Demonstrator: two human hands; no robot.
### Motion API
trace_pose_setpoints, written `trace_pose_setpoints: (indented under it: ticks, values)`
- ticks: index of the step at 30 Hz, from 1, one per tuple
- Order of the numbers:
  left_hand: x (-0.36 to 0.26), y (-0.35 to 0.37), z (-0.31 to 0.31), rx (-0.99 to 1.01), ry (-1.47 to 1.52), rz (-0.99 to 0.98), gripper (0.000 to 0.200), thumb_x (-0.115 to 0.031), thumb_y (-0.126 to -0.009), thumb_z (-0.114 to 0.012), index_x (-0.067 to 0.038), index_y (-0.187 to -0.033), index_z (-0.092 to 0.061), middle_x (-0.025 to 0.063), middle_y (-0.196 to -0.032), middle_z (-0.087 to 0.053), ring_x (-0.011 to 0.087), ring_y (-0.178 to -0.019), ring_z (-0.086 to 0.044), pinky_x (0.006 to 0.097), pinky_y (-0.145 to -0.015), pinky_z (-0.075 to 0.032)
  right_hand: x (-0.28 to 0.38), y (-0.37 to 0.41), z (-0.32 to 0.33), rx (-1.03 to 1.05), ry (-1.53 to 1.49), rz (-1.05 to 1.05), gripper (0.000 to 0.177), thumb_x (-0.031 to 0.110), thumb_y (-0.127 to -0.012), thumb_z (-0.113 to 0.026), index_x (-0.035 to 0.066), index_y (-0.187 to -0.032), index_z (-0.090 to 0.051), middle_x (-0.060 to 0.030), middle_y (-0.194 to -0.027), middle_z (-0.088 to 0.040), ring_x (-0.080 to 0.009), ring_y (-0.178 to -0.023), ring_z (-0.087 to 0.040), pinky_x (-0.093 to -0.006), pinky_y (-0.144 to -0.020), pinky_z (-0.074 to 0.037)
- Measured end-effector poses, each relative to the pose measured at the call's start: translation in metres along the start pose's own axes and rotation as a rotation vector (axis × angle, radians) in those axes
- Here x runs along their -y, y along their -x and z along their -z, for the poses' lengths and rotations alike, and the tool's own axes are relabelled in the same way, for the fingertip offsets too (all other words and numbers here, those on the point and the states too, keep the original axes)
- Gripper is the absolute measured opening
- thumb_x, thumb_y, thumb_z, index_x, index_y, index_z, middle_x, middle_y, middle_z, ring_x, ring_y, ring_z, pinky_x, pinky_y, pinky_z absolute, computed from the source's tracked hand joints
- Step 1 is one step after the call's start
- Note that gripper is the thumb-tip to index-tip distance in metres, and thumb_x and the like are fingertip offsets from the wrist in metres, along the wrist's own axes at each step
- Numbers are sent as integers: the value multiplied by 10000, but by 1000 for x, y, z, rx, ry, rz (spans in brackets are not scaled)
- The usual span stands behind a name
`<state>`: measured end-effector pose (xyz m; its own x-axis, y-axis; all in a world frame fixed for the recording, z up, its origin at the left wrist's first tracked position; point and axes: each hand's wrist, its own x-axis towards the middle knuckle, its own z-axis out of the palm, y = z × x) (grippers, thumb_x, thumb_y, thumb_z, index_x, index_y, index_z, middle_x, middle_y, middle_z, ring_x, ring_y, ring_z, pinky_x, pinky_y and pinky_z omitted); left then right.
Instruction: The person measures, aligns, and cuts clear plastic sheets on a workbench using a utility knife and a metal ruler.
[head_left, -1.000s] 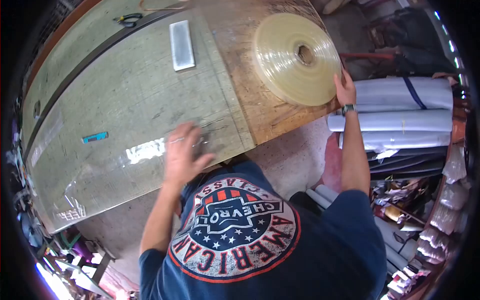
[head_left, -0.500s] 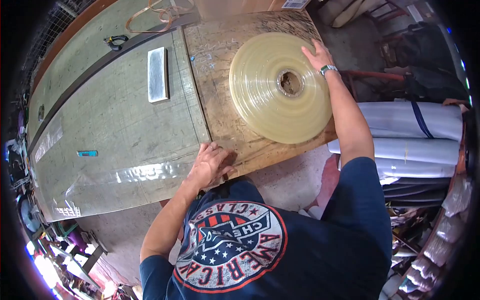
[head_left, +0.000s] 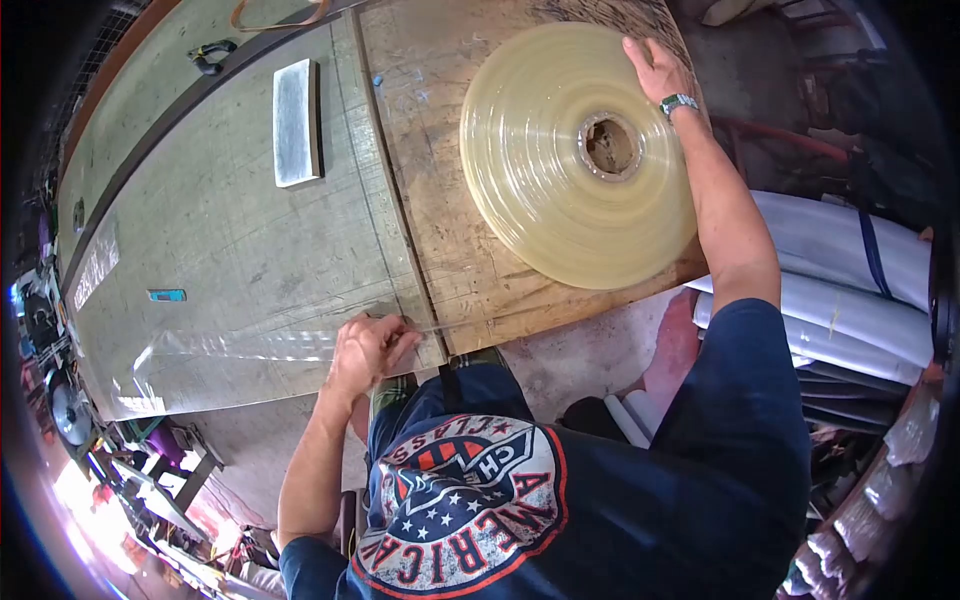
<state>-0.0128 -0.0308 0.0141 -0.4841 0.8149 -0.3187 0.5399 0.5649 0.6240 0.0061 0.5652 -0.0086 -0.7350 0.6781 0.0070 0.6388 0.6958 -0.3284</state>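
Observation:
A large roll of clear, yellowish plastic film point(head_left: 540, 150) lies flat on the wooden part of the table, its hollow core facing up. My right hand point(head_left: 660, 75) rests on the roll's far right rim, thumb and fingers spread. At the table's near edge, just left of the seam, my left hand point(head_left: 368, 350) is closed with curled fingers on a clear plastic strip point(head_left: 245, 346). That strip runs left along the green surface. Its exact grip point is hidden under the fingers.
On the green tabletop point(head_left: 240, 240) lie a grey-topped rectangular block point(head_left: 294, 125), a small teal object point(head_left: 167, 295) and black-and-yellow pliers point(head_left: 210, 57). A dark strip point(head_left: 175, 118) crosses the far side. White rolls point(head_left: 840, 280) are stacked at right, beyond the table edge.
My left hand has moved left, from beside the seam onto the green surface. My right hand stays on the roll's rim. The whole view has shifted slightly.

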Motion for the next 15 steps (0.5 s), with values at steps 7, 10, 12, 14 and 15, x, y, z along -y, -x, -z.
trace_pose_setpoints:
  ticks: [7,10,12,14,15]
  values:
    - [58,27,46,-164,-98,145,215,-260,-855,-818,-63,-869,-734,132,-709,-695,324,-659,-659,438,-639,-523,-28,56,-3,-167,44,-233,813,721,-975,-402,25,-1320,-644,-269,-1352,-627,-422,-1284,-578,-491,-1077,-451]
    - [70,48,82,-199,-47,243,230,-246,-849,-825,-37,-851,-729,146,-693,-684,325,-636,-636,434,-632,-508,-44,76,-8,-189,135,-321,845,738,-979,-366,59,-1439,-567,-246,-1426,-588,-417,-1319,-559,-485,-1100,-433]
    - [76,59,95,-176,-78,259,239,-233,-846,-828,-20,-834,-721,155,-680,-673,324,-624,-623,434,-625,-498,-45,87,-11,-223,122,-415,833,726,-983,-368,55,-1434,-571,-242,-1421,-594,-414,-1316,-562,-490,-1100,-432]
    - [84,69,101,-193,-91,233,248,-228,-841,-832,-9,-816,-716,155,-649,-651,319,-607,-609,434,-619,-491,-49,95,-17,-288,100,-446,813,709,-986,-373,49,-1410,-589,-230,-1406,-611,-410,-1308,-571,-499,-1089,-441]
    - [89,72,105,-194,-67,250,247,-227,-840,-833,-10,-815,-717,151,-648,-650,317,-606,-607,434,-619,-492,-46,98,-19,-296,103,-474,808,706,-985,-379,50,-1403,-594,-227,-1405,-612,-411,-1306,-573,-501,-1086,-443]
